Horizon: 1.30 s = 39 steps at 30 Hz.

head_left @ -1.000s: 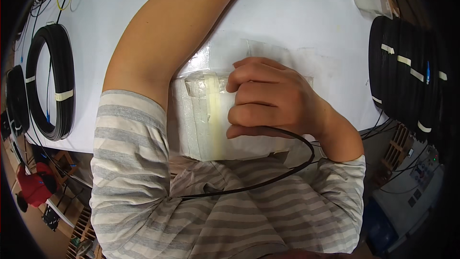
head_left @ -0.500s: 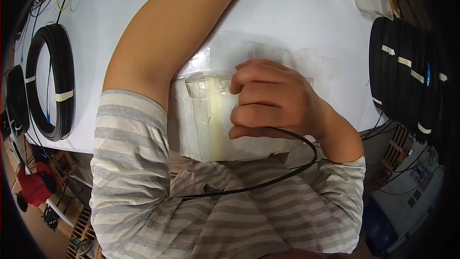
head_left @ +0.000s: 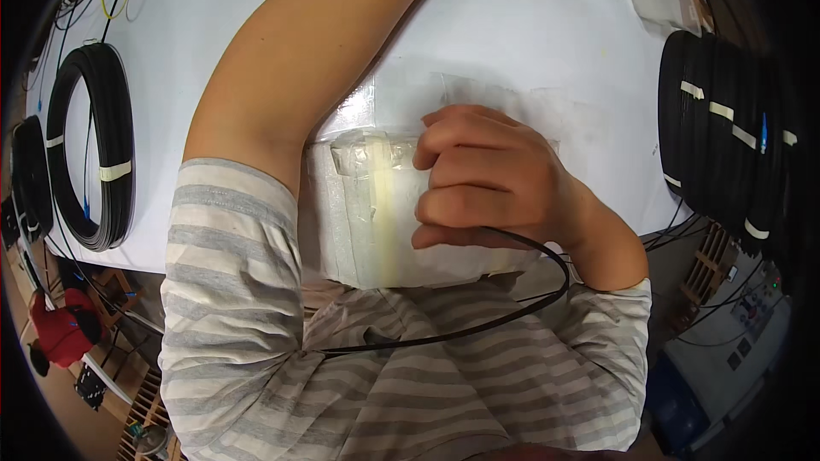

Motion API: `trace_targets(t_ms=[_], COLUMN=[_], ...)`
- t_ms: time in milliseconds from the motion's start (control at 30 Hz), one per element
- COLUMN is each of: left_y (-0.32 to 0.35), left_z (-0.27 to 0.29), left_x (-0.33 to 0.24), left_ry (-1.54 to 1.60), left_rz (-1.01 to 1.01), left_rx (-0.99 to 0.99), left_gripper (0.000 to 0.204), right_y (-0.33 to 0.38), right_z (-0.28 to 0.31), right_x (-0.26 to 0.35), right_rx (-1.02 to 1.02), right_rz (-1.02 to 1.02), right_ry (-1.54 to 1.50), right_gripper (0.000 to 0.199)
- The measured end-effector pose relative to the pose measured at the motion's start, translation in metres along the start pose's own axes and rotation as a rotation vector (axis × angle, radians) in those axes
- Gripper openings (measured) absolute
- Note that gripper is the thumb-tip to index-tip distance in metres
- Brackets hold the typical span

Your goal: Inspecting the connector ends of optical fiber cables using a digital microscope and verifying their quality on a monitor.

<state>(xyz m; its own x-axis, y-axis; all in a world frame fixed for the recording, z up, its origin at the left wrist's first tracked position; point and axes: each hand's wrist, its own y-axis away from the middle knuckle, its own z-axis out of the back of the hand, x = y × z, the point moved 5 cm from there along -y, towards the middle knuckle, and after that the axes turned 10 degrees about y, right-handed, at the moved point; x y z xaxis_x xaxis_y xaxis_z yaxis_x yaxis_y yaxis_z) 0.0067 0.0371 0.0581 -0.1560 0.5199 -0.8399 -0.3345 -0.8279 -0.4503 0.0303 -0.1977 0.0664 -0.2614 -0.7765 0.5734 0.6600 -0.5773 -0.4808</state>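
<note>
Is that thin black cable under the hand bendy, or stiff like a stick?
Probably bendy: the black cable sweeps in one smooth loop from under the right hand across the striped shirt. It looks a bit springy too, since the loop stays round instead of flopping flat. Being so thin, it is likely light and may slip through the fingers.

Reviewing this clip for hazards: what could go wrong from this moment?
The thin black cable loops from under the right hand across the striped shirt; it could snag or kink if the arm moves. The white taped foam block overhangs the table edge and might tip toward the lap. The left hand is out of view, so its grip cannot be checked.
</note>
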Motion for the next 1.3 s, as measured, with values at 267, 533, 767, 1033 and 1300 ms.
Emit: trace_targets(t_ms=[267, 533, 767, 1033, 1300], left_y=[-0.013, -0.013, -0.009, -0.015, -0.016], left_z=[0.005, -0.002, -0.008, -0.009, -0.01], left_x=[0.0, 0.008, 0.028, 0.032, 0.036], left_ry=[0.006, 0.031, 0.074, 0.171, 0.186], left_rz=[0.045, 0.055, -0.071, -0.095, -0.063], left_rx=[0.037, 0.028, -0.008, -0.012, 0.008], left_gripper=[0.073, 0.065, 0.07, 0.073, 0.07], right_y=[-0.012, 0.004, 0.029, -0.008, -0.014], right_z=[0.006, 0.053, 0.111, 0.12, 0.123], right_x=[0.002, -0.033, -0.119, -0.144, -0.149], right_rx=[0.066, -0.268, -0.826, -0.679, -0.64], right_rz=[0.044, -0.053, -0.403, -0.147, -0.124], right_ry=[-0.004, 0.134, 0.44, 0.737, 0.76], right_gripper=[0.024, 0.02, 0.018, 0.037, 0.041])
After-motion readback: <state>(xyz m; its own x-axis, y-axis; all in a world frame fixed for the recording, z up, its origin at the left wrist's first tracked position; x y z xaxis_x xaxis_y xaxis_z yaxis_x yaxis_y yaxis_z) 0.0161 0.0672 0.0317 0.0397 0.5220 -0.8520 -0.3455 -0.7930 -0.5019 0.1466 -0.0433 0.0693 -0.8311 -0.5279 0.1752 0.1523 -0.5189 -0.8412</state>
